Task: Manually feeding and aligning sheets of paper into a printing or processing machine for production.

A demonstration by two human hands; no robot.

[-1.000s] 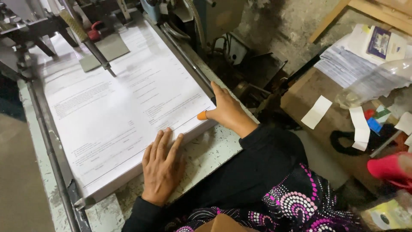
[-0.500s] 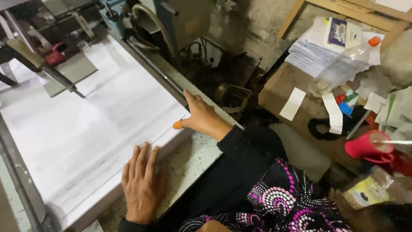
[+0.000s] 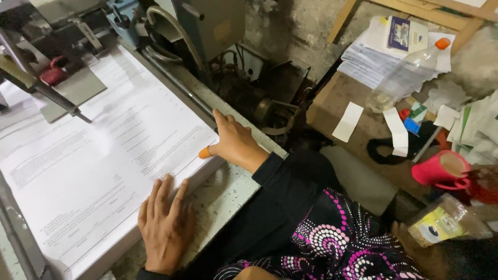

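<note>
**Squaring a paper stack on the machine table**

Pressing flat, the left hand (image 3: 165, 227) is spread open on the near edge of the paper stack (image 3: 104, 161), fingers apart, nothing gripped. The right hand (image 3: 234, 142), an orange cap (image 3: 205, 152) worn on its thumb, is set open against the stack's right corner, apparently so the sheets are kept aligned. The stack is laid on the speckled table (image 3: 228, 189), beside the metal guide rail (image 3: 179, 85).

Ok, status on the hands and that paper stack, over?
Left hand flat on the paper stack, near edge. Right hand against the stack's right corner, orange cap on the thumb. Both open, gripping nothing. Metal arm rests on the far sheets.
</note>
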